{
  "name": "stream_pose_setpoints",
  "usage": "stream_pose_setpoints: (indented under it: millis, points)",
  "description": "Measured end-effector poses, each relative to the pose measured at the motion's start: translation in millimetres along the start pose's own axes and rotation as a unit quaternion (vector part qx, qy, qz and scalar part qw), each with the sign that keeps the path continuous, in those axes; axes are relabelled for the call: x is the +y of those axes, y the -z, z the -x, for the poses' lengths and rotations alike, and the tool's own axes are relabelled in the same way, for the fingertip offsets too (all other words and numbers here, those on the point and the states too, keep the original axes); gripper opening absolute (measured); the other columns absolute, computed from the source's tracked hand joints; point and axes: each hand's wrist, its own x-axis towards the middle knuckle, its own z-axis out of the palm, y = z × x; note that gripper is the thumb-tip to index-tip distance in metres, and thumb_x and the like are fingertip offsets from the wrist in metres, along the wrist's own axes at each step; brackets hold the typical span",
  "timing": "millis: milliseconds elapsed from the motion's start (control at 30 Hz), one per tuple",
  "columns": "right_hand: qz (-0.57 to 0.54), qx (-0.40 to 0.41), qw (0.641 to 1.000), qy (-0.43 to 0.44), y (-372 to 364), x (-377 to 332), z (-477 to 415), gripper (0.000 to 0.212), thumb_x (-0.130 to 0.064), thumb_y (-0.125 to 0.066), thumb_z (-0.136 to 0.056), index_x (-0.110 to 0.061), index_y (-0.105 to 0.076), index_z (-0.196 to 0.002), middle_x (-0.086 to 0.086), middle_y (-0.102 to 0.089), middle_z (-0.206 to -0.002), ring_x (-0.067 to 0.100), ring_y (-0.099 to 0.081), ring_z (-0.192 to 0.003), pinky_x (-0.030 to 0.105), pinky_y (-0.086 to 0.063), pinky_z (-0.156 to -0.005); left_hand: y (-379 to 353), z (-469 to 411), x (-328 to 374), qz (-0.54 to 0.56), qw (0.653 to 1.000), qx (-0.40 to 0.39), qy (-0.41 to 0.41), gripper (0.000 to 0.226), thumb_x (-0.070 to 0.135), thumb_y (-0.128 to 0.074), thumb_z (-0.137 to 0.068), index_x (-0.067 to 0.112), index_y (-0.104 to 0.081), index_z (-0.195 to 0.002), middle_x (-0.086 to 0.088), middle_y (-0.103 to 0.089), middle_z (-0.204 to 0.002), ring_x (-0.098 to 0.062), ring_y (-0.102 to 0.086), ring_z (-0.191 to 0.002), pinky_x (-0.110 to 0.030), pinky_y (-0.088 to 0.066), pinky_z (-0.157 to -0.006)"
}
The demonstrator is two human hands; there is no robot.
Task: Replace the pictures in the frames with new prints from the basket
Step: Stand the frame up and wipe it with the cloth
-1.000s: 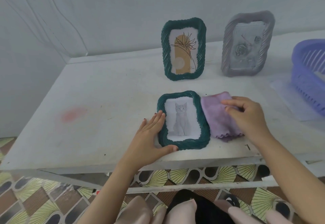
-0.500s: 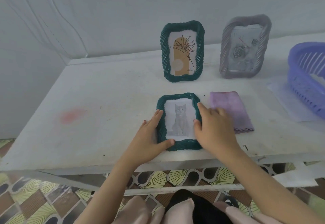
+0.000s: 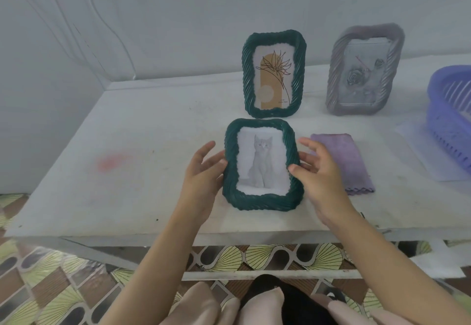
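A dark green frame with a grey cat picture (image 3: 262,164) is tipped up near the table's front edge, its lower edge at the tabletop. My left hand (image 3: 204,176) holds its left side with the thumb on the rim. On the right side my right hand (image 3: 319,174) holds it, thumb on the front of the rim and fingers spread beside it. Behind it stands a second green frame with a flower print (image 3: 274,77). A grey frame with a rose picture (image 3: 364,69) stands to the right of that one. The purple basket (image 3: 448,120) is at the far right, its inside mostly out of view.
A folded purple cloth (image 3: 344,161) lies flat just right of my right hand. A clear plastic sheet (image 3: 420,151) lies under the basket. The white table (image 3: 140,133) has a pink stain at the left, and a wall rises behind it.
My right hand left the purple cloth and moved onto the cat frame's right side. Both hands have tipped the frame up from lying flat.
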Motion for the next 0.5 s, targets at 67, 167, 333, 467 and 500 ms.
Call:
stream_pose_setpoints:
  millis: [67,167,333,467,500]
  points:
    - [-0.084,-0.024,0.996,-0.017,2,-5,-3,0.058,0.011,-0.055,-0.082,-0.031,-0.047,-0.122,0.004,-0.063,-0.105,0.015,-0.062,-0.093,0.024,-0.049,-0.071,-1,-1,6,0.013,0.999,-0.023,0.025,0.030,0.010,-0.049,-0.094,0.012,-0.053,-0.123,-0.005,-0.068,-0.098,-0.018,-0.063,-0.082,-0.026,-0.054,-0.063]
    - [-0.082,-0.053,0.995,0.007,1,-9,-4,0.064,0.015,-0.052,-0.081,-0.034,-0.046,-0.123,0.005,-0.064,-0.095,0.016,-0.062,-0.090,0.027,-0.048,-0.076,-4,-2,9,0.002,0.999,-0.044,0.006,0.030,0.010,-0.042,-0.097,0.013,-0.054,-0.124,-0.005,-0.068,-0.094,-0.019,-0.062,-0.084,-0.030,-0.054,-0.067]
    - [-0.120,-0.075,0.990,0.020,-2,-15,-7,0.055,0.002,-0.048,-0.089,-0.038,-0.041,-0.127,0.002,-0.065,-0.090,0.014,-0.062,-0.087,0.030,-0.045,-0.080,-10,2,20,-0.008,0.993,-0.058,-0.102,0.053,0.000,-0.037,-0.097,0.036,-0.035,-0.135,-0.001,-0.071,-0.081,-0.012,-0.066,-0.078,-0.025,-0.053,-0.067]
    - [-0.113,-0.132,0.984,0.027,-2,-19,-14,0.054,-0.016,-0.044,-0.096,-0.055,-0.028,-0.130,-0.012,-0.065,-0.115,0.007,-0.062,-0.103,0.031,-0.046,-0.090,-14,6,25,-0.022,0.981,-0.081,-0.175,0.073,-0.003,-0.035,-0.097,0.053,-0.010,-0.136,-0.001,-0.067,-0.068,-0.012,-0.062,-0.065,-0.025,-0.052,-0.064]
    - [-0.098,-0.145,0.984,0.033,-3,-20,-16,0.052,-0.022,-0.044,-0.096,-0.060,-0.027,-0.127,-0.013,-0.057,-0.128,0.007,-0.057,-0.112,0.035,-0.046,-0.094,-15,6,26,-0.022,0.980,-0.084,-0.181,0.074,-0.003,-0.035,-0.097,0.053,-0.008,-0.137,-0.001,-0.067,-0.068,-0.012,-0.061,-0.065,-0.025,-0.052,-0.065]
